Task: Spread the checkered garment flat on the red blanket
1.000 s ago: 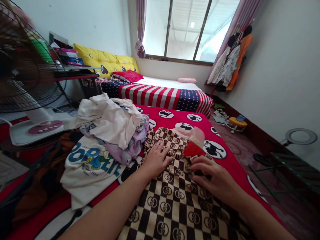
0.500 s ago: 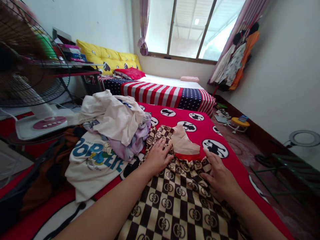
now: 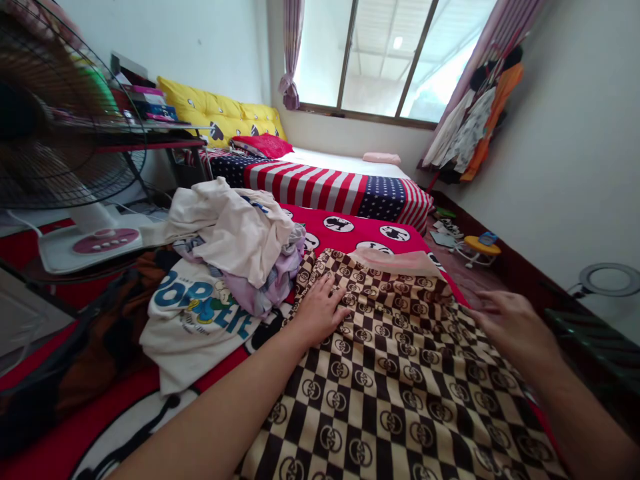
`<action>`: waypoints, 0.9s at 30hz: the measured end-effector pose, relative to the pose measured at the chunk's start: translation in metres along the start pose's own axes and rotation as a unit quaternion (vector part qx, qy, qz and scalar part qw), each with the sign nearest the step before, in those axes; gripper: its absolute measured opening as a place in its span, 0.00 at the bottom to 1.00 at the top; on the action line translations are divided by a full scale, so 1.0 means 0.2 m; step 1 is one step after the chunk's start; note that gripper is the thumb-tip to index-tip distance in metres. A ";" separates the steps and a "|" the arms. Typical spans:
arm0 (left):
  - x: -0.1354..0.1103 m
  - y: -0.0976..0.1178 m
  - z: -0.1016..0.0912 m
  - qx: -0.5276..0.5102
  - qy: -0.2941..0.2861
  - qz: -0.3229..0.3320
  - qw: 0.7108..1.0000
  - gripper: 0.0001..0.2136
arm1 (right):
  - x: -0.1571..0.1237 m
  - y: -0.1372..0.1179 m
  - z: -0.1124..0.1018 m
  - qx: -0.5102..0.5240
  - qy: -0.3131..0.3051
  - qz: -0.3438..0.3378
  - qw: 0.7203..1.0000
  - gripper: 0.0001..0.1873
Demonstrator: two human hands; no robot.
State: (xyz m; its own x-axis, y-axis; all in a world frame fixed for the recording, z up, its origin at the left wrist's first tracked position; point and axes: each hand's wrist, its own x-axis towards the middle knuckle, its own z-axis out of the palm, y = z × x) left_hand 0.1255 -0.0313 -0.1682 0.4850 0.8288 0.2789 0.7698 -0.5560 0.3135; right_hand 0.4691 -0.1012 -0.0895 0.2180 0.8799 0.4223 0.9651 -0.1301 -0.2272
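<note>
A checkered brown-and-beige garment (image 3: 380, 400) lies on the red bedspread (image 3: 363, 231) toward five o'clock, the left hand (image 3: 321, 313) flat on its ten o'clock, fingers parted, the right hand (image 3: 515, 330) half-curled at its two o'clock, pinching or not, I cannot tell.

A home bedroom, with a flag-patterned bed (image 3: 320, 190), curtained window (image 3: 383, 60)

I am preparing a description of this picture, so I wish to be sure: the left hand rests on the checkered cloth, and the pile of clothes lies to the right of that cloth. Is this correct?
Not quite: the head view shows the pile of clothes to the left of the checkered cloth. The left hand does rest on that cloth.
</note>
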 end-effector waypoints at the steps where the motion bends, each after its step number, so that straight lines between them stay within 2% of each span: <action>1: 0.00 0.00 0.00 -0.001 0.003 0.002 1.000 0.24 | 0.00 -0.10 0.02 0.030 -0.015 -0.016 0.999 0.18; 3: 0.00 0.00 0.00 -0.007 0.016 0.008 1.000 0.23 | -0.01 -0.33 0.09 0.106 -0.080 -0.059 0.989 0.15; 4: -0.01 -0.01 0.00 -0.016 0.024 0.014 0.999 0.23 | -0.03 -0.44 0.14 0.134 -0.133 -0.093 0.978 0.14; 6: -0.01 -0.01 0.00 -0.053 0.045 0.029 0.997 0.21 | -0.07 -0.64 0.24 0.177 -0.190 -0.129 0.957 0.14; 7: -0.01 -0.02 -0.01 -0.081 0.058 0.035 0.994 0.19 | -0.09 -0.72 0.29 0.191 -0.198 -0.140 0.951 0.14; 9: -0.01 -0.03 -0.05 -0.143 0.093 0.039 0.985 0.15 | -0.12 -0.80 0.40 0.203 -0.175 -0.146 0.952 0.14; 12: 0.01 -0.07 -0.14 -0.168 0.177 0.010 0.970 0.10 | -0.16 -0.80 0.52 0.225 -0.104 -0.107 0.963 0.12; 14: 0.03 -0.10 -0.22 -0.127 0.225 -0.037 0.965 0.11 | -0.16 -0.76 0.57 0.263 -0.076 -0.084 0.958 0.10; 15: 0.03 -0.12 -0.25 -0.095 0.230 -0.072 0.966 0.12 | -0.17 -0.74 0.58 0.285 -0.071 -0.084 0.952 0.09; 16: 0.04 -0.13 -0.28 -0.056 0.211 -0.112 0.969 0.13 | -0.17 -0.73 0.58 0.305 -0.070 -0.089 0.946 0.09; 18: 0.04 -0.15 -0.32 0.019 0.125 -0.191 0.973 0.13 | -0.17 -0.72 0.57 0.333 -0.071 -0.098 0.935 0.08; 21: 0.03 -0.14 -0.32 0.078 0.024 -0.249 0.965 0.11 | -0.17 -0.72 0.56 0.345 -0.075 -0.094 0.931 0.08; 25: 0.02 -0.11 -0.27 0.091 0.006 -0.250 0.964 0.13 | -0.17 -0.73 0.56 0.344 -0.075 -0.094 0.931 0.08; 27: 0.02 -0.10 -0.26 0.069 0.026 -0.221 0.973 0.09 | -0.17 -0.73 0.56 0.350 -0.068 -0.095 0.929 0.07</action>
State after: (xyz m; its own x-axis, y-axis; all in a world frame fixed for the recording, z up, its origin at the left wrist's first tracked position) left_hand 0.0906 -0.0205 -0.1269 0.0756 0.9787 0.1907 0.9485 -0.1296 0.2891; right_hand 0.3040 -0.0613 -0.1690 -0.0139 0.9123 0.4093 0.6432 0.3216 -0.6949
